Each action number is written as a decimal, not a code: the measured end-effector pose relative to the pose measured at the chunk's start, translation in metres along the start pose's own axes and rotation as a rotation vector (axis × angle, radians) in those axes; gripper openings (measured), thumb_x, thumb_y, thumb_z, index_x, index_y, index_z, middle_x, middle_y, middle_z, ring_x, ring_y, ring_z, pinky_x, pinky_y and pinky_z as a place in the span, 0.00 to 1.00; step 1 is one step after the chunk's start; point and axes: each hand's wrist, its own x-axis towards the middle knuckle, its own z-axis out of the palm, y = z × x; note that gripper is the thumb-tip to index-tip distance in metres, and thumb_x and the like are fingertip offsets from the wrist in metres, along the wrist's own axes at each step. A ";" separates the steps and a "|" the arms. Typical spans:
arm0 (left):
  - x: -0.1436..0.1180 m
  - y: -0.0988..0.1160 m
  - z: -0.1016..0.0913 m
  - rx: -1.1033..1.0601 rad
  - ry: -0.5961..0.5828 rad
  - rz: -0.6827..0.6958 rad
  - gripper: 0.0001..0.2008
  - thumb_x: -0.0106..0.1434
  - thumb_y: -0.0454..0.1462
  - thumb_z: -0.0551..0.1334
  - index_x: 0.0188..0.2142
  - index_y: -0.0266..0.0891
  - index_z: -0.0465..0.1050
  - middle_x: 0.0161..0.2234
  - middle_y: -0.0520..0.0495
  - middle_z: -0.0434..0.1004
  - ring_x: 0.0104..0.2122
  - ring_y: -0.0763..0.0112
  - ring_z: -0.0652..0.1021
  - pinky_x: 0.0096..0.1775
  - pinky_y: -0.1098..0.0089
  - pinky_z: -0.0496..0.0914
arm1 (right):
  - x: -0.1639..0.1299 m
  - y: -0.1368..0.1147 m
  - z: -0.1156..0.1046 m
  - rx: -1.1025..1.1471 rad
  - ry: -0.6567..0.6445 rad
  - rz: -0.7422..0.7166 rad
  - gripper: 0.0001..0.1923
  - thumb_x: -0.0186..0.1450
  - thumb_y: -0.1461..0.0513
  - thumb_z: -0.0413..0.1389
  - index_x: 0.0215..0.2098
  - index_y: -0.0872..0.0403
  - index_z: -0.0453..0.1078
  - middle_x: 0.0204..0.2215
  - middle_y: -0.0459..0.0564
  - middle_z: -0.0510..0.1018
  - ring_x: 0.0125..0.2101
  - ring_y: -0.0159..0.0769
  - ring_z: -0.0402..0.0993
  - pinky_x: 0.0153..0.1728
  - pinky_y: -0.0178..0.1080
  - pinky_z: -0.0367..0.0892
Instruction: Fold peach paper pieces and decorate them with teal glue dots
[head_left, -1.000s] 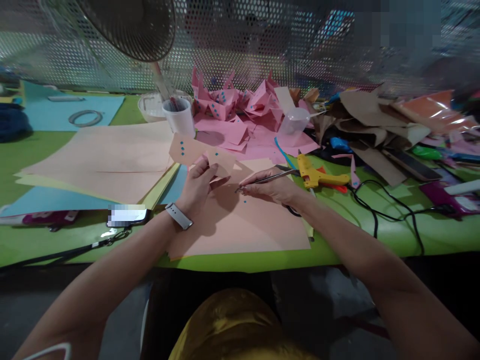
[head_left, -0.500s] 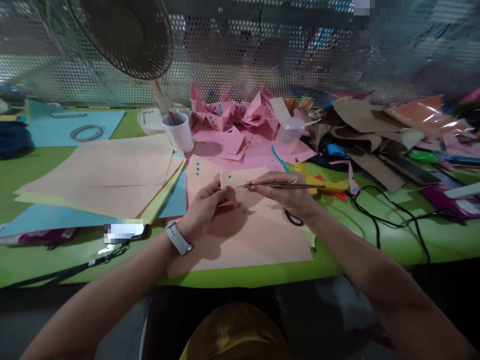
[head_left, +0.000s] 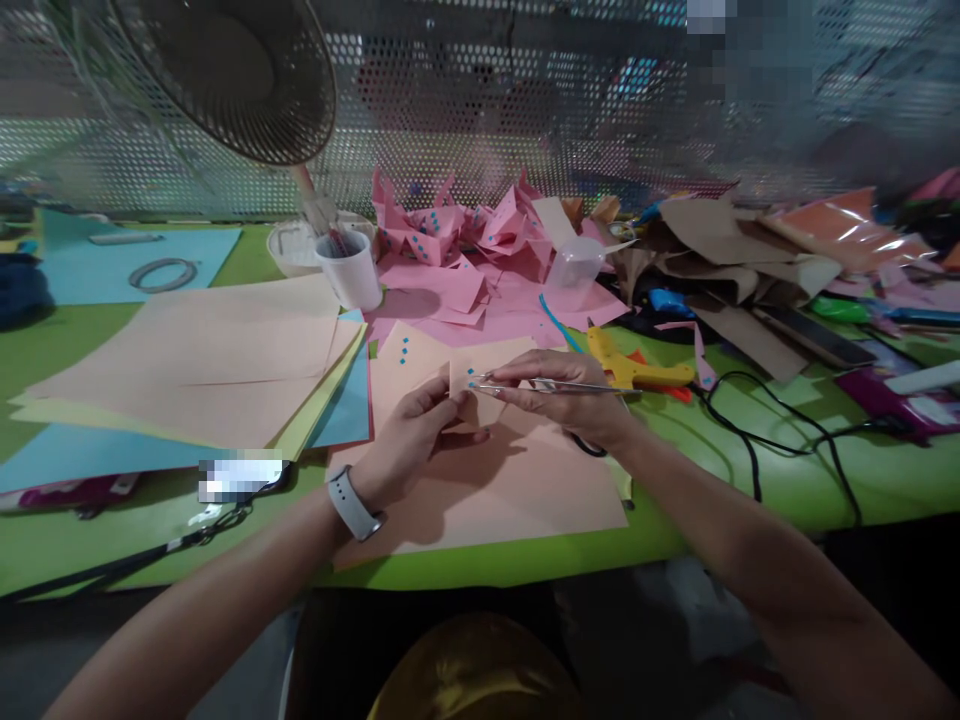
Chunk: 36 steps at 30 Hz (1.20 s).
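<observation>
My left hand (head_left: 420, 430), below a wrist with a light watch, pinches a small peach paper piece (head_left: 487, 365) by its near left edge. Two tiny blue diamonds (head_left: 471, 372) show on that piece, one above the other. In my right hand (head_left: 562, 390) is a pair of metal tweezers (head_left: 577, 388), its tips pointing left at the lower diamond. Beneath both hands lies a larger peach sheet (head_left: 540, 490). Behind my left hand, another peach piece (head_left: 390, 370) carries a short column of blue diamonds.
A stack of peach, yellow and blue sheets (head_left: 187, 350) lies left. Behind stand a white cup (head_left: 352, 275), a fan (head_left: 232, 70) and folded pink paper shapes (head_left: 427, 225). Right are a yellow glue gun (head_left: 637, 372), its black cord (head_left: 739, 430) and brown paper scraps (head_left: 705, 240).
The tweezer tips have come down onto the held paper, and a second blue diamond now shows there below the first. The whole view has shifted slightly.
</observation>
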 end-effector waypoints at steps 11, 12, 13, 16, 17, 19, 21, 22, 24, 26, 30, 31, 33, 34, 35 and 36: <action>0.000 0.000 -0.001 -0.043 0.005 0.002 0.09 0.56 0.39 0.70 0.33 0.38 0.75 0.31 0.52 0.69 0.34 0.72 0.73 0.43 0.61 0.78 | -0.001 0.005 -0.002 0.010 -0.016 -0.045 0.09 0.60 0.58 0.66 0.40 0.46 0.81 0.39 0.49 0.84 0.40 0.38 0.81 0.40 0.40 0.76; 0.000 0.000 -0.001 -0.039 0.007 0.000 0.09 0.56 0.39 0.70 0.33 0.38 0.75 0.31 0.52 0.69 0.34 0.72 0.74 0.43 0.61 0.78 | -0.001 0.004 -0.002 0.003 -0.019 -0.037 0.09 0.60 0.58 0.66 0.40 0.46 0.81 0.39 0.49 0.84 0.40 0.38 0.81 0.40 0.40 0.76; 0.000 0.000 -0.001 -0.035 0.007 0.001 0.09 0.56 0.40 0.70 0.33 0.38 0.75 0.31 0.52 0.69 0.34 0.72 0.74 0.43 0.61 0.78 | -0.001 0.004 -0.002 -0.006 -0.023 -0.026 0.09 0.60 0.58 0.66 0.40 0.45 0.81 0.39 0.49 0.84 0.40 0.39 0.81 0.40 0.40 0.76; 0.001 -0.001 -0.002 -0.032 -0.003 0.015 0.09 0.57 0.40 0.69 0.33 0.38 0.75 0.32 0.51 0.69 0.34 0.71 0.74 0.43 0.61 0.78 | -0.003 0.002 -0.003 -0.025 -0.019 0.003 0.08 0.61 0.57 0.65 0.39 0.44 0.82 0.39 0.48 0.84 0.40 0.39 0.81 0.40 0.41 0.76; 0.001 -0.001 -0.003 -0.036 -0.008 0.020 0.08 0.58 0.39 0.69 0.33 0.38 0.75 0.31 0.52 0.69 0.34 0.72 0.74 0.44 0.61 0.78 | -0.004 0.002 -0.003 -0.023 -0.004 0.011 0.08 0.61 0.57 0.65 0.39 0.44 0.81 0.39 0.48 0.84 0.40 0.39 0.81 0.40 0.41 0.76; 0.001 -0.002 -0.003 -0.046 -0.011 0.028 0.07 0.58 0.39 0.69 0.33 0.38 0.74 0.30 0.52 0.68 0.32 0.73 0.74 0.45 0.60 0.78 | -0.005 0.003 -0.001 -0.003 0.039 0.022 0.08 0.60 0.57 0.66 0.39 0.45 0.81 0.38 0.48 0.84 0.40 0.39 0.81 0.41 0.41 0.76; 0.001 -0.002 -0.003 -0.054 -0.009 0.029 0.07 0.59 0.38 0.69 0.33 0.38 0.74 0.29 0.53 0.67 0.31 0.74 0.73 0.45 0.60 0.78 | -0.006 0.003 0.001 0.021 0.077 0.024 0.08 0.59 0.57 0.66 0.38 0.46 0.81 0.37 0.47 0.85 0.38 0.39 0.81 0.39 0.41 0.76; 0.001 -0.001 -0.003 -0.057 -0.006 0.031 0.07 0.58 0.38 0.69 0.32 0.38 0.74 0.28 0.53 0.67 0.31 0.75 0.73 0.45 0.61 0.78 | -0.006 0.002 0.002 0.026 0.090 0.018 0.07 0.59 0.58 0.67 0.37 0.46 0.81 0.36 0.47 0.85 0.37 0.38 0.81 0.38 0.41 0.76; 0.001 -0.001 -0.002 -0.055 -0.004 0.034 0.07 0.58 0.38 0.69 0.32 0.38 0.74 0.29 0.53 0.67 0.31 0.75 0.73 0.45 0.61 0.78 | -0.006 0.001 0.004 0.016 0.111 0.006 0.05 0.58 0.59 0.67 0.34 0.45 0.81 0.33 0.46 0.85 0.34 0.38 0.81 0.34 0.40 0.76; 0.001 0.000 -0.001 -0.048 -0.004 0.042 0.08 0.58 0.39 0.69 0.32 0.38 0.74 0.29 0.53 0.68 0.32 0.74 0.73 0.44 0.62 0.78 | -0.006 0.000 0.005 -0.011 0.124 0.007 0.04 0.58 0.59 0.66 0.33 0.44 0.81 0.32 0.46 0.84 0.32 0.37 0.80 0.32 0.39 0.75; 0.001 0.000 -0.001 -0.045 -0.017 0.049 0.09 0.57 0.40 0.70 0.34 0.39 0.74 0.32 0.51 0.72 0.35 0.72 0.75 0.43 0.63 0.78 | -0.006 0.000 0.006 -0.034 0.112 0.017 0.04 0.58 0.59 0.66 0.33 0.46 0.81 0.33 0.46 0.84 0.32 0.36 0.80 0.33 0.38 0.75; 0.001 0.000 -0.001 -0.047 -0.020 0.048 0.09 0.57 0.40 0.70 0.35 0.39 0.75 0.32 0.51 0.73 0.35 0.71 0.75 0.43 0.64 0.78 | -0.006 0.001 0.006 -0.028 0.114 0.019 0.04 0.58 0.58 0.66 0.33 0.46 0.81 0.33 0.46 0.84 0.33 0.36 0.80 0.33 0.38 0.75; 0.001 -0.001 -0.001 -0.052 -0.021 0.046 0.10 0.57 0.40 0.70 0.35 0.39 0.75 0.33 0.50 0.74 0.36 0.71 0.76 0.43 0.65 0.78 | -0.006 0.002 0.006 -0.023 0.119 0.021 0.04 0.58 0.59 0.66 0.33 0.46 0.81 0.33 0.46 0.84 0.33 0.35 0.80 0.33 0.37 0.75; 0.001 -0.001 -0.002 -0.054 -0.021 0.043 0.10 0.56 0.40 0.71 0.35 0.39 0.75 0.33 0.51 0.74 0.35 0.72 0.76 0.43 0.65 0.78 | -0.006 0.003 0.006 -0.023 0.122 0.015 0.04 0.59 0.59 0.66 0.34 0.46 0.81 0.33 0.46 0.84 0.33 0.35 0.80 0.33 0.37 0.75; 0.001 -0.001 -0.002 -0.056 -0.020 0.040 0.10 0.56 0.40 0.71 0.36 0.39 0.75 0.33 0.51 0.74 0.35 0.72 0.75 0.43 0.65 0.78 | -0.006 0.003 0.006 -0.025 0.123 0.003 0.04 0.59 0.59 0.66 0.34 0.46 0.81 0.32 0.46 0.84 0.32 0.35 0.80 0.33 0.37 0.74; 0.001 -0.001 -0.002 -0.057 -0.021 0.037 0.10 0.56 0.40 0.71 0.36 0.39 0.75 0.33 0.51 0.74 0.35 0.72 0.75 0.44 0.64 0.78 | -0.006 0.003 0.006 -0.026 0.121 -0.009 0.04 0.59 0.59 0.66 0.34 0.46 0.81 0.32 0.46 0.84 0.32 0.34 0.80 0.33 0.37 0.74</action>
